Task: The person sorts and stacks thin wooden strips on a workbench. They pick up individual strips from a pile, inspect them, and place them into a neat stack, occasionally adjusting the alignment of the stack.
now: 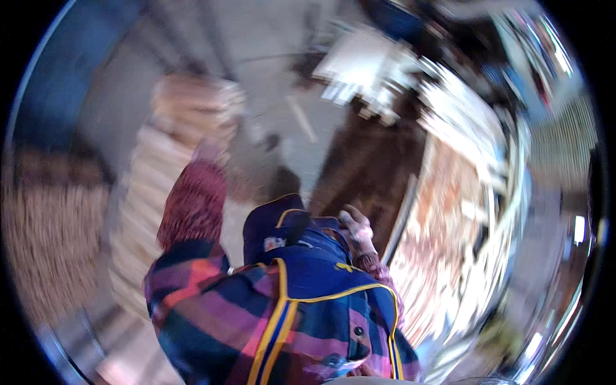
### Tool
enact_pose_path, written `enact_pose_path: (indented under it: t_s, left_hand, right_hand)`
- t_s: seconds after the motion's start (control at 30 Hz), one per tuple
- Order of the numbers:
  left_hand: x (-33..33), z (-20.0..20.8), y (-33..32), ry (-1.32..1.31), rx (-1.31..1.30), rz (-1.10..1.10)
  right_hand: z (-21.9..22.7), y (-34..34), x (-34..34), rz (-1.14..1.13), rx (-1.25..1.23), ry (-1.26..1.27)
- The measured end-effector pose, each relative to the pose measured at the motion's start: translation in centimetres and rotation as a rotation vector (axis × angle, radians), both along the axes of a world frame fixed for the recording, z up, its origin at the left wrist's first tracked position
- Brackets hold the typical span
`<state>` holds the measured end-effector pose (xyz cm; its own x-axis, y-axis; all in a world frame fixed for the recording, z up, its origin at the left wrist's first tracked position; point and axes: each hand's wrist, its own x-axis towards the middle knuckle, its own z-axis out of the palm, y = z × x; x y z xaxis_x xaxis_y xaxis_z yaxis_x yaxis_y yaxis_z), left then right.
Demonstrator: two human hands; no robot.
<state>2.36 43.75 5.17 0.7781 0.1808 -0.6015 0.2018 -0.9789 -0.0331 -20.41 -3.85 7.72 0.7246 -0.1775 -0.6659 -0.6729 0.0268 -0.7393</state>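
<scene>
My left arm, in a dark red knitted sleeve, reaches forward to a stack of pale wooden pieces [138, 199] on the left. My left hand [208, 153] is at the right side of the stack's far end; motion smears its fingers, so its grip does not show. Beside the front of my navy apron [321, 274] with yellow trim, my right hand [357, 226] is raised. Its fingers look loosely bent and apart, with nothing visible in them. It is nearest to a dark brown surface [366, 167].
On the right lies a workbench-like surface [436, 212] strewn with light strips. Pale boards [359, 61] are piled farther ahead. Another blurred stack of wood [54, 250] stands at the far left. Grey floor [269, 83] stretches ahead between the piles.
</scene>
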Motion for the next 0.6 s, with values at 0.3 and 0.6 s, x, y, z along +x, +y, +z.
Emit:
enact_pose_path:
  t_s: [0.3, 0.6]
  left_hand:
    - [-12.9, -11.4, -33.3, 0.29, -0.915, -0.17]
    - [-11.3, -6.1, -61.8, 0.583, -1.242, -0.147]
  right_hand:
    - [-5.1, -4.2, -5.4, 0.134, -0.227, 0.168]
    - [-3.5, -26.7, -6.9, -0.8, -0.407, -0.171]
